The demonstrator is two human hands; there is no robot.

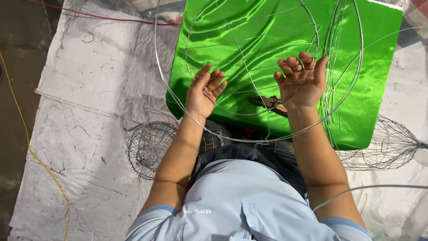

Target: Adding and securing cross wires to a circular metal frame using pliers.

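Note:
A large round frame of thin silver wire (249,62) lies over a shiny green satin cloth (370,67) in front of me. My left hand (204,91) rests palm up inside the frame's left side, fingers loosely curled, touching thin cross wires. My right hand (302,79) has its fingers curled around thin wires near the frame's right side. Red-handled pliers (273,104) lie on the cloth just left of my right wrist.
A small wire-mesh basket shape (148,146) lies at my left on white plastic sheeting (89,134). Another mesh form (388,145) lies at right. A yellow cord (40,165) runs along the left floor, a red cord (102,18) at top.

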